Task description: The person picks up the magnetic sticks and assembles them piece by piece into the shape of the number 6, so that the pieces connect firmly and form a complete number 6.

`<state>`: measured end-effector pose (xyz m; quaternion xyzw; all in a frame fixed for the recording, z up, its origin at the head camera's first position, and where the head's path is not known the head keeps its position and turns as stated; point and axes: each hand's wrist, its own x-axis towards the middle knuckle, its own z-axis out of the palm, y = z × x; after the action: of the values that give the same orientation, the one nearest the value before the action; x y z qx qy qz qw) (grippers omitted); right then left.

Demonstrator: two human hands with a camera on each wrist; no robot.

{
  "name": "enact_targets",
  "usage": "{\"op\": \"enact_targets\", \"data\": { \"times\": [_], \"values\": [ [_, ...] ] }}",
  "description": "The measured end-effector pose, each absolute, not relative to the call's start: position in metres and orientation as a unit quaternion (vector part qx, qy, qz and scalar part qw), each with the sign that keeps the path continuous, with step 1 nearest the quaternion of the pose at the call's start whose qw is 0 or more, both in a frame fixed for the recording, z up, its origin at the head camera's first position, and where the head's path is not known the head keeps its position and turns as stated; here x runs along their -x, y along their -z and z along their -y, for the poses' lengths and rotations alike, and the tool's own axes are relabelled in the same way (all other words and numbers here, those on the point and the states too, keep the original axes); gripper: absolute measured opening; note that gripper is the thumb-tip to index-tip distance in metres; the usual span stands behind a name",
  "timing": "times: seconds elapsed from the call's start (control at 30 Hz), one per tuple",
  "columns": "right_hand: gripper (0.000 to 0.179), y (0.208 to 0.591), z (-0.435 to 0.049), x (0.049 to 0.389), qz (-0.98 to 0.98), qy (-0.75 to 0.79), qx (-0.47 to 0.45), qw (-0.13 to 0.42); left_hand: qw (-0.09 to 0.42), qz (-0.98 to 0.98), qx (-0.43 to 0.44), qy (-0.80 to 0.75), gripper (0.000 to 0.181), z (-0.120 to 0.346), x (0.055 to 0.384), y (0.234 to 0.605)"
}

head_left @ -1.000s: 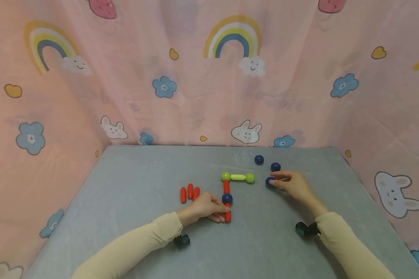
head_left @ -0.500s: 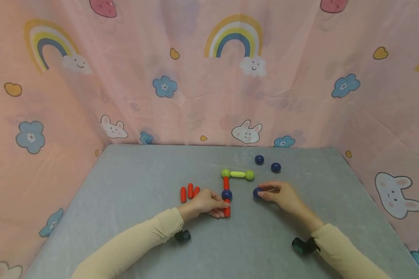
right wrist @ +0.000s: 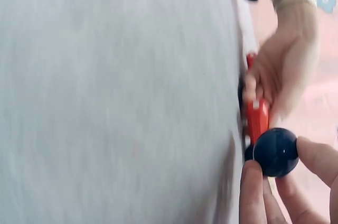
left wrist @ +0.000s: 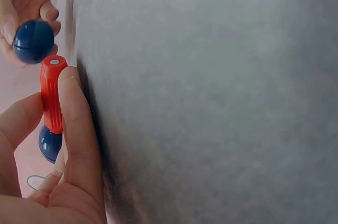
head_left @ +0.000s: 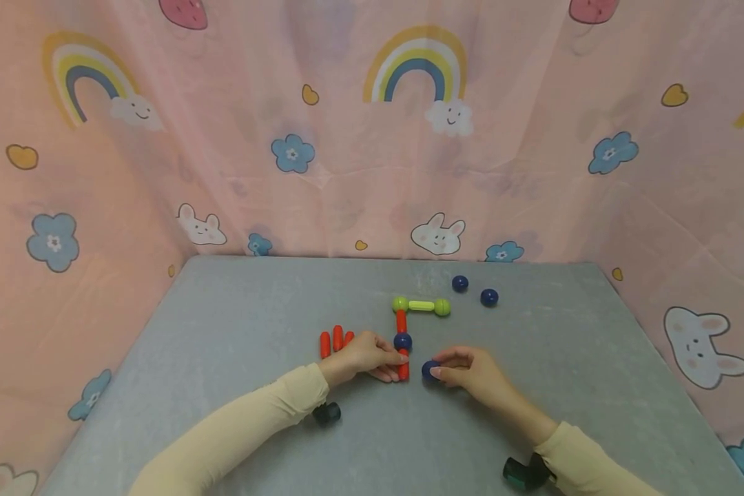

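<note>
My left hand pinches the near red rod between thumb and fingers. That rod joins a dark blue ball, from which another red rod runs back to a green ball. A light green rod leads right from there to a second green ball. Just right of the near rod's free end, my right hand holds a loose blue ball by its fingertips. In the left wrist view, this ball appears close to the rod's flat end, which has a round metal-coloured spot.
Several loose red rods lie left of the left hand, partly hidden by it. Two blue balls, one farther back and one nearer, rest at the back right of the grey table. A patterned pink curtain stands behind.
My right hand has carried the blue ball from the back right toward the near red rod. The left hand, still gripping the rod, has shifted slightly away from me with the joined piece.
</note>
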<state>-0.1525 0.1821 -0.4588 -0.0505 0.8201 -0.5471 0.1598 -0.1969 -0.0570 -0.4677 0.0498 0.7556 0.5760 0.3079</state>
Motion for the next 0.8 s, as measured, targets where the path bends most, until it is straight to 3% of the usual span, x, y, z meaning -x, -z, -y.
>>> {"op": "enact_targets", "data": {
  "times": [0.27,0.8],
  "values": [
    [0.043,0.459,-0.163,0.137,-0.802,0.566,0.051,0.181,0.305,-0.753,-0.049,-0.580,0.016,0.056,0.200,0.467],
    [0.034,0.468,-0.139,0.133,-0.817,0.554,0.020,0.157,0.304,-0.751,-0.044,-0.584,0.018,0.057,0.202,0.464]
  ]
}}
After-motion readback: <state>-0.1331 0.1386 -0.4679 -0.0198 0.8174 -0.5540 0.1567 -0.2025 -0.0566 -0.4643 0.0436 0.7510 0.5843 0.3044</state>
